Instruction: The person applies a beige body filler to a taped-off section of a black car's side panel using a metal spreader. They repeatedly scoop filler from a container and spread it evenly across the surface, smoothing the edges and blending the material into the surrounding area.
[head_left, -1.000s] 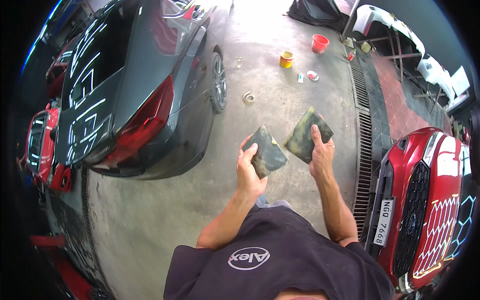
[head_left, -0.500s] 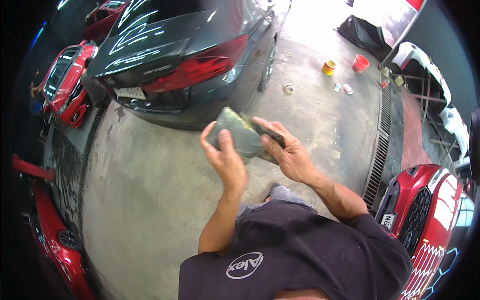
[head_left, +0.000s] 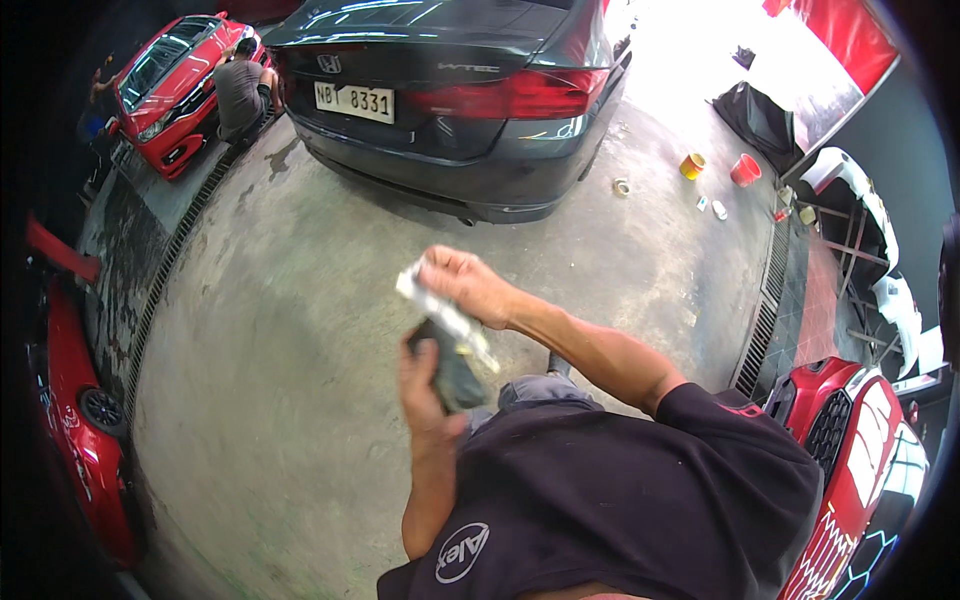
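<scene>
My left hand [head_left: 420, 388] grips a dark grey-green sheet [head_left: 460, 384], which looks like sandpaper, in front of my body. Above it, my right hand [head_left: 468, 286] is closed on a pale whitish strip [head_left: 440, 308], blurred by motion. The strip slants down against the dark sheet's upper edge, and I cannot tell whether the two are one piece. Beyond my hands stands the rear of a dark grey car [head_left: 420, 172], apart from both.
A tape roll [head_left: 622, 187], a yellow can [head_left: 692, 166] and a red bucket [head_left: 745, 170] stand on the floor at far right. A person [head_left: 241, 95] crouches by a red car [head_left: 175, 95] at far left. Another red car [head_left: 850, 420] is close on my right, near white bumper parts [head_left: 900, 310].
My right hand has crossed leftward, now above the left hand, and the whitish strip has come into view. The dark sheet has tilted and sits lower. My view has turned, showing more of the car's rear.
</scene>
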